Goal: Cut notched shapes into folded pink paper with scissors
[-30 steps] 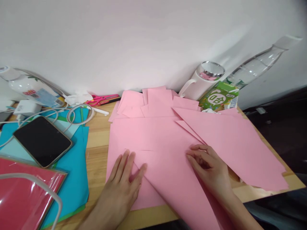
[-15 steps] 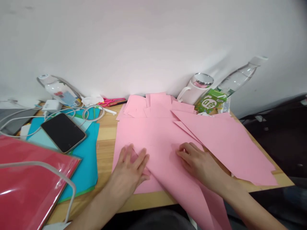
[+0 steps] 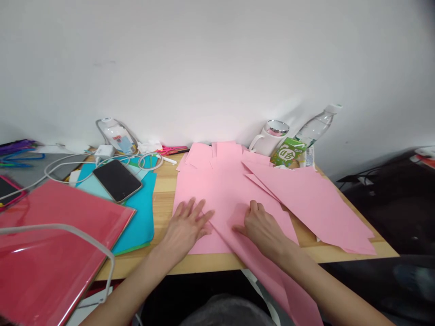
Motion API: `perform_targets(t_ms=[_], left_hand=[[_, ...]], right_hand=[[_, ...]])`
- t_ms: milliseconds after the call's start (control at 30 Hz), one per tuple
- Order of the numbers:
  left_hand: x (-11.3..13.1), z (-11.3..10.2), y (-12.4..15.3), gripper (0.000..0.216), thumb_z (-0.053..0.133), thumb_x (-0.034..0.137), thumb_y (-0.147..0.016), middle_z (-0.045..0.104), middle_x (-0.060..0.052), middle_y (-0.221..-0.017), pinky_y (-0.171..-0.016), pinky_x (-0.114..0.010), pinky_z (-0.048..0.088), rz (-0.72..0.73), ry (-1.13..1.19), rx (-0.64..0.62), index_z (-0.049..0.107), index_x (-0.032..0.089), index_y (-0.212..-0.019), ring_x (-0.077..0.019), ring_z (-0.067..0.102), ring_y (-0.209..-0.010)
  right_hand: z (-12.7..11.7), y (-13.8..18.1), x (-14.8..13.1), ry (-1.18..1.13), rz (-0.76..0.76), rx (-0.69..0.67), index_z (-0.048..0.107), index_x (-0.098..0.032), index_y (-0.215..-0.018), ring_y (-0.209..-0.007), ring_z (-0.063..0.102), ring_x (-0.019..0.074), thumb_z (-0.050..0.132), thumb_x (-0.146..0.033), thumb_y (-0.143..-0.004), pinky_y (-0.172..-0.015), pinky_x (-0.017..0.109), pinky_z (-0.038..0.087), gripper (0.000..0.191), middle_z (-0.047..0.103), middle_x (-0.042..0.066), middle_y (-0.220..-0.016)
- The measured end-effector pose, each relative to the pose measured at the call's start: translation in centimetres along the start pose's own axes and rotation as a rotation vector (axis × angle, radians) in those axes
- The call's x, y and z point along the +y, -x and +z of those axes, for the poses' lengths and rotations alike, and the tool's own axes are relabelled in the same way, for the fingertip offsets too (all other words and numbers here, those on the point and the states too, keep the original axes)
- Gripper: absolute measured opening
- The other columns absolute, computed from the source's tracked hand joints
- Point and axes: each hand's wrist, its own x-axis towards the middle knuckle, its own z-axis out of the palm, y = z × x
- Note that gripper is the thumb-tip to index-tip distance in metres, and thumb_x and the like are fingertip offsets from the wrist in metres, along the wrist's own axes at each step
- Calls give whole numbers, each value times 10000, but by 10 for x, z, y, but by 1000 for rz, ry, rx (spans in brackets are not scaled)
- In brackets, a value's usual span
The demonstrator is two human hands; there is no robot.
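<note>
A large sheet of pink paper [image 3: 224,199] lies over the wooden table and has a flap folded across it. The flap's lower corner [image 3: 292,294] droops past the table's front edge. My left hand [image 3: 188,222] rests flat on the sheet by the upper end of the flap's edge, fingers spread. To its right, my right hand [image 3: 260,226] presses on the pink paper with its fingers curled in and its thumb stuck out to the left. The undersides of the right fingers are hidden, but no separate item shows in them.
More pink sheets [image 3: 316,208] lie at right. Behind stand a white mug [image 3: 267,142], green carton [image 3: 288,151] and clear bottle [image 3: 316,129]. At left are a phone [image 3: 117,181], blue paper [image 3: 146,217], red plastic-covered packet [image 3: 68,226], cables, a white bottle [image 3: 118,136] and pink-handled scissors [image 3: 173,150].
My right hand has slid slightly left over the paper, its thumb now apart from the curled fingers. My left hand stays on the sheet. The camera view has shifted, revealing more at left.
</note>
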Motion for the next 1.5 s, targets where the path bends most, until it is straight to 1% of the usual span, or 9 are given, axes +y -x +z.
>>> perform_targets(t_ms=[167,433,700,900,1067,1200,1300,1400,1500], left_hand=[[0,-3,1,472,469,412,-870,457,-179,-1372,-989,-528,352,-61,-27,-35,502,171,-1275,-273,434,-1259],[13,-2,-4,469,478,420,-864,478,-232,-1337,-965,-501,358,-120,-44,4,564,69,-1163,-305,450,-1234],[7,-5,-22,308,302,84,-900,654,-127,-925,-833,-405,386,-229,-99,20,603,90,-966,-211,634,-735],[7,3,-25,314,292,102,-903,653,-135,-927,-691,-366,408,-296,-133,36,597,99,-976,-211,629,-663],[0,-2,-26,291,345,231,-927,653,-132,-987,-684,-361,439,-230,-117,-9,596,115,-1019,-209,637,-673],[-8,-5,-24,294,428,310,-908,620,-105,-1129,-935,-399,374,-134,-90,-20,559,175,-1133,-222,614,-953],[-11,-8,-24,223,452,294,-900,605,-63,-1183,-1020,-454,276,-5,-49,-68,610,254,-1052,-225,554,-1092],[-14,-15,-30,238,426,290,-911,643,-82,-1098,-958,-471,333,88,-12,-128,650,218,-945,-232,606,-994],[-16,-26,-44,336,409,346,-911,690,-100,-838,-758,-406,450,81,7,-134,665,149,-821,-226,653,-736]], right_hand=[[0,2,0,7,-18,33,678,-56,-718,-734,573,273,617,-382,-809,-481,291,476,344,559,184,-796],[5,6,2,9,-31,72,654,-80,-714,-745,566,261,559,-405,-847,-469,279,461,364,549,173,-809],[9,8,6,-15,-49,119,652,-60,-730,-744,555,268,546,-418,-850,-482,300,474,392,548,176,-803],[24,11,16,-96,-89,227,610,-120,-705,-733,523,242,479,-365,-896,-464,277,445,336,529,144,-794],[46,13,32,-271,-121,344,582,-112,-819,-678,541,188,415,-239,-920,-535,298,490,232,530,132,-887],[61,14,42,-441,-163,444,564,-130,-939,-739,589,172,368,-206,-931,-660,314,526,211,531,140,-1006],[64,14,48,-533,-196,487,577,-162,-909,-799,603,192,390,-185,-917,-699,323,527,188,550,128,-986],[62,13,54,-593,-232,493,589,-181,-879,-810,609,194,416,-169,-902,-680,306,528,175,560,115,-953],[60,11,57,-627,-259,488,594,-189,-872,-782,613,184,426,-171,-897,-656,291,527,171,560,110,-946]])
